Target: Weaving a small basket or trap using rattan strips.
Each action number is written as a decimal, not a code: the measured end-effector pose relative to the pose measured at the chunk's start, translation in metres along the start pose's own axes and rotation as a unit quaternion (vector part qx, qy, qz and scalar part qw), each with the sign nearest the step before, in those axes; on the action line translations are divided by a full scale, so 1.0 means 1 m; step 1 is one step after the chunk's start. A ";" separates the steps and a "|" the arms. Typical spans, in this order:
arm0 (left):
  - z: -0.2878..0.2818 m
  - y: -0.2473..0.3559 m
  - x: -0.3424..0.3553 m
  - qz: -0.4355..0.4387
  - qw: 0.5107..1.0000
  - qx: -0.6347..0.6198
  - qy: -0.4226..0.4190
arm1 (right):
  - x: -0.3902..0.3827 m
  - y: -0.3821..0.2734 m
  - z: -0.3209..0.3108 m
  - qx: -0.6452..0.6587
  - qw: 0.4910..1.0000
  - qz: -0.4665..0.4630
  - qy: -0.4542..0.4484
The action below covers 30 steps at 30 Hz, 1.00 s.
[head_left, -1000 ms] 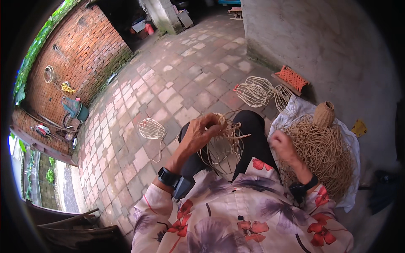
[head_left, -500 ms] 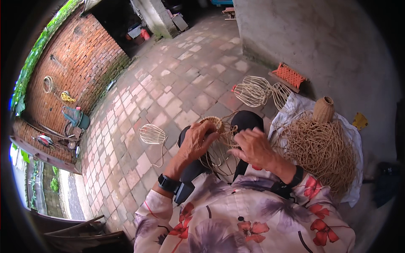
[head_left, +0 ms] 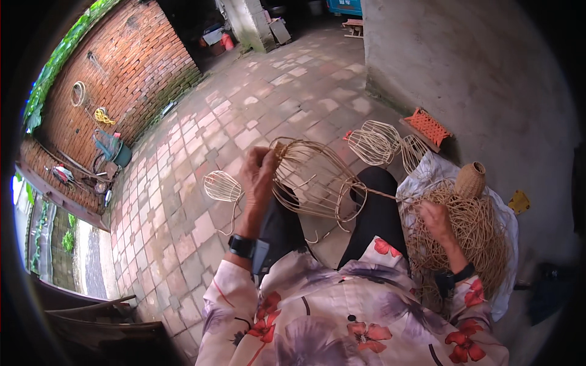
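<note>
My left hand is closed round the small woven end of a basket frame. The frame is a bulging cage of thin pale ribs, tipped on its side above my knees, its ringed end toward the right. A twisted tan cord stretches from that ring to my right hand, whose fingers are pinched on it. That hand, slightly blurred, is over a big heap of loose tan cord on a white cloth sack. A finished-looking woven bottle-shaped basket leans on the heap.
More bare rib frames lie on the paving ahead to the right, beside a low stool with an orange woven seat. Another small frame is left of my left knee. A plastered wall rises at the right, a brick wall at the left.
My hands have moved apart. The left has lifted the frame's woven end up and forward, while the right has swung out to the right, drawing the cord straight.
</note>
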State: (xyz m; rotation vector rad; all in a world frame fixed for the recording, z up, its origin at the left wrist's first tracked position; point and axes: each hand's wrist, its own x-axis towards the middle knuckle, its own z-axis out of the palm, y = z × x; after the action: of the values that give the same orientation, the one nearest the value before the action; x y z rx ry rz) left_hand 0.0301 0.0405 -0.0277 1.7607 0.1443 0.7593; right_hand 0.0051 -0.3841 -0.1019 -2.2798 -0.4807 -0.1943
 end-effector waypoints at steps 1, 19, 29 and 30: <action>0.010 0.007 -0.001 0.053 0.997 0.058 -0.003 | -0.003 0.008 -0.007 -0.003 1.000 0.001 -0.001; -0.097 -0.008 0.059 0.010 0.995 -0.047 0.090 | -0.182 0.294 -0.073 -0.432 0.805 0.406 -0.021; -0.039 0.012 0.047 0.046 0.998 -0.002 0.037 | 0.052 -0.079 0.073 0.215 0.975 -0.059 -0.024; -0.039 0.012 0.047 0.042 0.998 -0.005 0.036 | 0.050 -0.091 0.066 0.287 0.949 0.007 -0.131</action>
State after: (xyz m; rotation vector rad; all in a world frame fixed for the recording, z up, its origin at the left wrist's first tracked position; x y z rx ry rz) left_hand 0.0419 0.0905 0.0078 1.7405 0.1157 0.8824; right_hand 0.0135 -0.2654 -0.0715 -1.7367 -0.5702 0.2356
